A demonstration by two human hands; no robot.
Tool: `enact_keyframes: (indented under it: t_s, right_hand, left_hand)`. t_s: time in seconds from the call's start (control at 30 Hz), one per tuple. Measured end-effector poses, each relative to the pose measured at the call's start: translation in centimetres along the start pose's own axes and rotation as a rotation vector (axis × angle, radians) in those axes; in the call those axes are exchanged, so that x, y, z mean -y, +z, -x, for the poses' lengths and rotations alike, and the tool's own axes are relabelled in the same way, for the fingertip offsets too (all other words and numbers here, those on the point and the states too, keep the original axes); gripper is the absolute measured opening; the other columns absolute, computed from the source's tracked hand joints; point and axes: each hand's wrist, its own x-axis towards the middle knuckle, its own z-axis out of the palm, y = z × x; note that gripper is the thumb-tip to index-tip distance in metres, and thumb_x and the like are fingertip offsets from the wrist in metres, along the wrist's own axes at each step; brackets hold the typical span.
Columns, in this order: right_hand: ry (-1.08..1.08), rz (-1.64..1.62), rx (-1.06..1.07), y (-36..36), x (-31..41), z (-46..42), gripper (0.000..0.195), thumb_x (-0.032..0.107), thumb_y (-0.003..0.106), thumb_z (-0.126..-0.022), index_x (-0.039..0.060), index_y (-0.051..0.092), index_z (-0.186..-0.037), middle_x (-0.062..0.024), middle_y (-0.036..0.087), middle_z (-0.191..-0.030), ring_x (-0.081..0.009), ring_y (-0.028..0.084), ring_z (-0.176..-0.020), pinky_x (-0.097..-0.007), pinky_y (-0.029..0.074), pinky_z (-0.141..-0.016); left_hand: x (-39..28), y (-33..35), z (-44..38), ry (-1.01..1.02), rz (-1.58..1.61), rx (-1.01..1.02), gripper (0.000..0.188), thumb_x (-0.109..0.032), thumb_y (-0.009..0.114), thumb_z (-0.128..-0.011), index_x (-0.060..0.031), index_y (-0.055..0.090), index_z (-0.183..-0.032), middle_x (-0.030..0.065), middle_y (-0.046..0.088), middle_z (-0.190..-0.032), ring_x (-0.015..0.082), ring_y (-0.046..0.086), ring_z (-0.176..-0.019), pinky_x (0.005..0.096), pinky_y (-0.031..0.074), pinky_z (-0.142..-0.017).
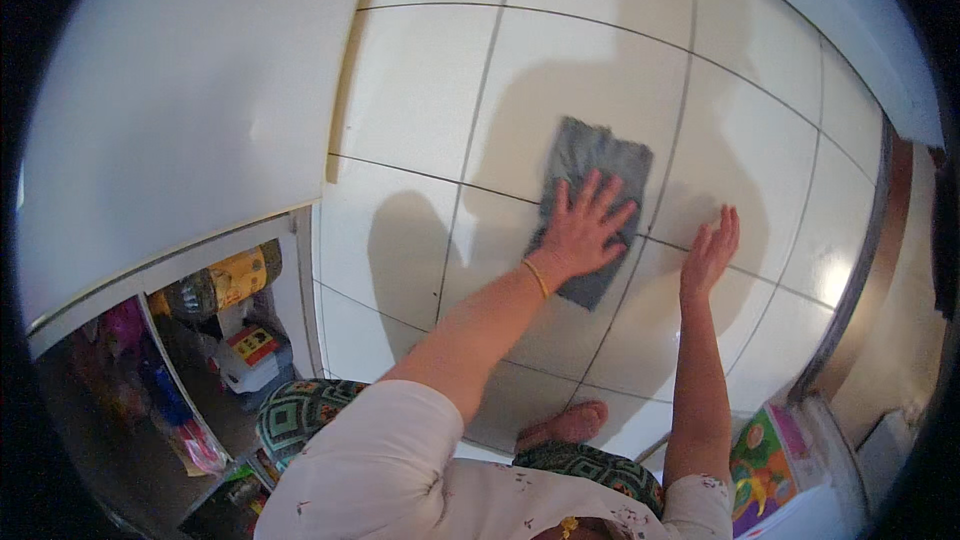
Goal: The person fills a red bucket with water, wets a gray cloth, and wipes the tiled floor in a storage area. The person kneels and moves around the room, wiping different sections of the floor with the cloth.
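My left hand (pixel 589 221) lies flat on a grey cloth (pixel 596 146), palm down with the fingers spread. A thin yellow band (pixel 537 277) circles that wrist. The cloth rests on pale floor tiles (pixel 405 90), across a dark grout line, and part of it is hidden under the hand. To the right of the cloth, my right hand (pixel 711 251) is held with nothing in it, its fingers extended and fairly close together. It appears to be above the floor, though its exact height is hard to judge. My bare foot (pixel 566 422) stands on the tiles below.
At left, a white panel (pixel 187 105) stands beside open shelving with a large yellow-labelled bottle (pixel 236 276) and a white box (pixel 247 364). On the right are a dark-edged threshold (pixel 862 292) and a colourful printed carton (pixel 765 465). My patterned trouser knee (pixel 300 420) is near the shelving.
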Motion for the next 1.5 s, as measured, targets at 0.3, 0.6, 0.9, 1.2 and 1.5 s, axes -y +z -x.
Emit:
enact_keyframes:
  t_s: [0.3,0.6,0.9,1.2,1.5]
  right_hand:
    - [0.128,0.502,0.125,11.0,13.9,-5.5,0.067,0.044,0.053,-0.087,0.0112,0.031,-0.141,-0.0129,0.023,-0.149,-0.0350,0.018,-0.138,-0.0560,0.018,-0.107]
    - [0.116,0.595,0.147,11.1,13.7,-5.9,0.071,0.041,0.056,-0.085,0.0137,0.026,-0.143,-0.0115,0.023,-0.150,-0.0320,0.017,-0.139,-0.0535,0.016,-0.109]
    - [0.075,0.623,0.117,11.7,13.1,-5.4,0.067,0.046,0.051,-0.087,0.0123,0.031,-0.141,-0.0123,0.025,-0.148,-0.0318,0.018,-0.138,-0.0529,0.016,-0.109]
    - [0.022,0.624,0.088,11.6,12.9,-5.5,0.067,0.051,0.044,-0.089,0.0112,0.031,-0.141,-0.0122,0.025,-0.149,-0.0319,0.018,-0.138,-0.0515,0.017,-0.109]
    - [0.024,0.673,0.074,11.7,12.9,-5.4,0.064,0.050,0.042,-0.092,0.0129,0.029,-0.142,-0.0122,0.027,-0.148,-0.0319,0.021,-0.137,-0.0500,0.020,-0.108]
  left_hand:
    - [18.3,-7.4,-4.5,-0.204,-0.177,-0.225,0.065,-0.058,0.057,-0.077,-0.0331,0.042,-0.136,0.0170,0.014,-0.151,0.0468,0.012,-0.135,0.0713,0.014,-0.098]
    - [32.7,-13.0,-16.0,-0.441,-0.239,-0.307,0.069,-0.065,0.045,-0.082,-0.0331,0.032,-0.141,0.0134,0.013,-0.152,0.0433,0.009,-0.138,0.0696,0.011,-0.101]
    - [37.2,-13.7,-8.5,-0.749,-0.138,-0.305,0.071,-0.063,0.049,-0.081,-0.0320,0.030,-0.142,0.0140,0.012,-0.152,0.0446,0.011,-0.137,0.0664,0.020,-0.101]
    - [28.5,-7.7,19.1,-0.419,-0.113,0.151,0.069,-0.053,0.064,-0.073,-0.0271,0.045,-0.134,0.0160,0.016,-0.151,0.0461,0.011,-0.136,0.0690,0.013,-0.101]
    - [27.5,-5.6,22.2,-0.472,-0.051,-0.112,0.074,-0.044,0.064,-0.075,-0.0150,0.038,-0.138,0.0196,0.017,-0.149,0.0443,0.016,-0.136,0.0622,0.015,-0.105]
